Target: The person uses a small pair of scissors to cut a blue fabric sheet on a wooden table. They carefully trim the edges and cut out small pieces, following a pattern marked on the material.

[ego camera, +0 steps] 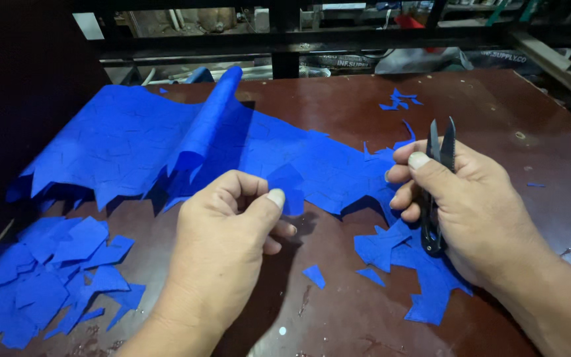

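Dark brown bench (pixel 338 119) with cutting partly done: left hand (pixel 223 241) fingers pinch a small blue fabric piece (pixel 287 188), right hand (pixel 464 205) fingers clasp thread snips (pixel 436 188), cut pieces (pixel 47 277) heaped near left, and the large blue sheet (pixel 166 142) remains uncut beyond.

My left grip (pixel 232 225) pinches a small blue scrap (pixel 287 188), flat and angular, just in front of the long blue sheet (pixel 166 142). My right grip (pixel 460 198) holds black snips (pixel 436 192) upright, blades parted, near the sheet's right end.
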